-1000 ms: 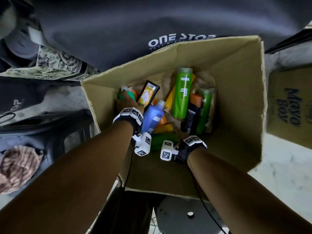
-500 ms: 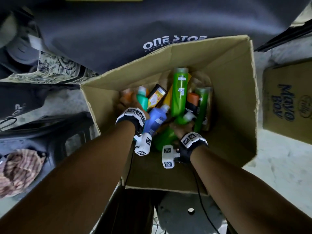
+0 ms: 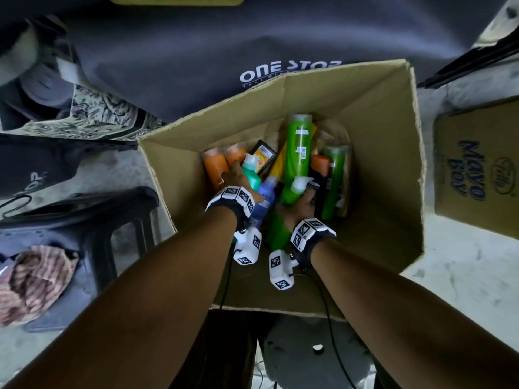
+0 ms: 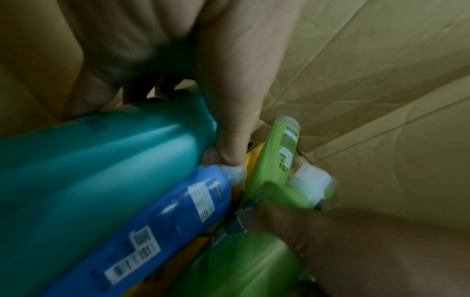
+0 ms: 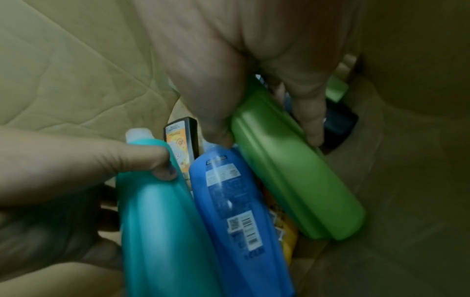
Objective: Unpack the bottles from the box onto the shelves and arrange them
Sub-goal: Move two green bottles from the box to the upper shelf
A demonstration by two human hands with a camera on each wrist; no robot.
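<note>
An open cardboard box [image 3: 387,153] holds several bottles. My left hand [image 3: 236,176] reaches in at the left and grips a teal bottle [image 3: 251,174] with a white cap; the left wrist view shows my thumb [image 4: 232,128] along the teal bottle [image 4: 101,160]. My right hand [image 3: 302,204] grips a green bottle [image 3: 276,228] with a white cap just below its neck. In the right wrist view my fingers [image 5: 311,120] wrap round that green bottle [image 5: 292,170]. A blue bottle [image 3: 266,196] lies between the two, held by neither hand.
Also in the box are a tall green bottle [image 3: 299,153], two orange bottles [image 3: 216,169], a black yellow-labelled bottle [image 3: 262,157] and a dark orange-capped bottle [image 3: 320,169]. A second carton [image 3: 477,169] stands right. A black stool [image 3: 84,220] and a cloth [image 3: 31,279] are left.
My left hand has raised the teal bottle upright. My right hand has taken hold of the white-capped green bottle and lifted it up from the bottom of the box.
</note>
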